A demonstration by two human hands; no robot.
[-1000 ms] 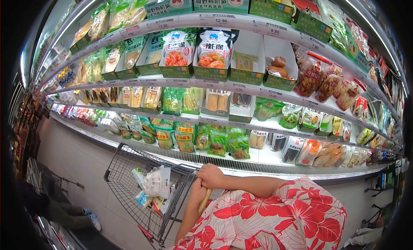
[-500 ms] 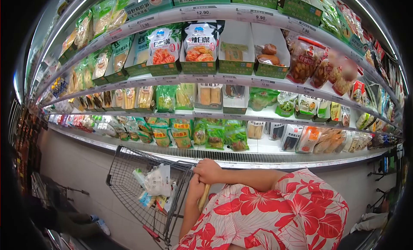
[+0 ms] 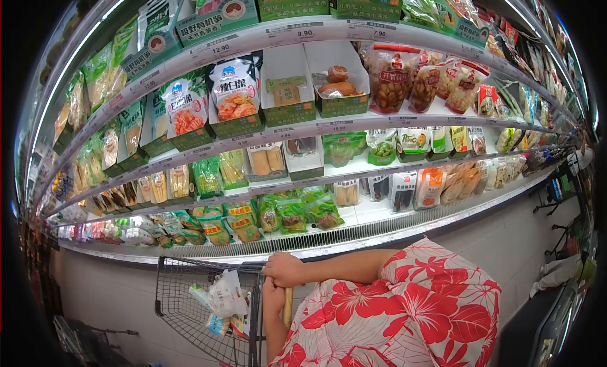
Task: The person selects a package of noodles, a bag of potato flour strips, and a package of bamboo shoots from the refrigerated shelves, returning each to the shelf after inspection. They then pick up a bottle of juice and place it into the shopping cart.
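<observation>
My right hand (image 3: 282, 269) is closed on the shopping cart's handle (image 3: 288, 307), at the end nearer the shelves. Just below it and touching it, my left hand (image 3: 273, 295) is closed round the same handle area. Its fingers are partly hidden. The handle's tan bar shows beside my left wrist. A black wire cart (image 3: 180, 304) extends to the left of both hands. Inside lie a white bag (image 3: 227, 293) and several small packages.
Refrigerated shelves (image 3: 354, 225) with bagged foods stretch across the view. A price rail (image 3: 303, 33) runs along an upper shelf. At the lower left stands another dark cart (image 3: 82, 342). On the right edge, part of a person in light trousers (image 3: 556, 273) shows beside dark equipment.
The view has turned and tilted; the shelves now slope up to the right. In the picture, the hands and cart sit slightly lower and further left. Both hands keep their hold on the handle.
</observation>
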